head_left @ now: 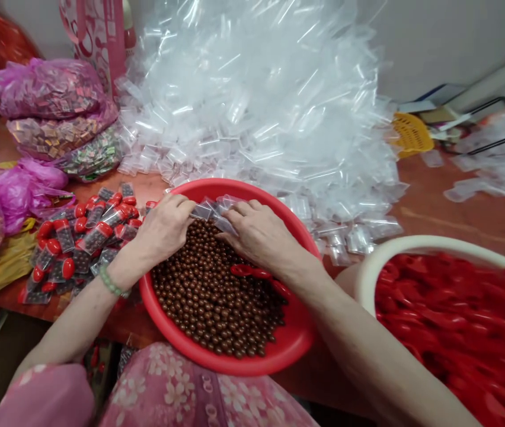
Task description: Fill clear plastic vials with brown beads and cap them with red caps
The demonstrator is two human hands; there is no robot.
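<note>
We have our left hand (170, 222) curled with its fingertips on clear containers (203, 210) and our right hand (261, 234) half closed around more of them, brown balls (217, 290) just below both in a red basin (299, 335), capped packs (96, 237) beside our left wrist.

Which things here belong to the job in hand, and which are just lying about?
Seemingly in the job:
clear plastic containers
brown balls
red basin
red plastic pieces
cream tub
filled red-capped containers

Apparently lying about:
yellow basket
pink patterned bag
purple plastic bags
</note>
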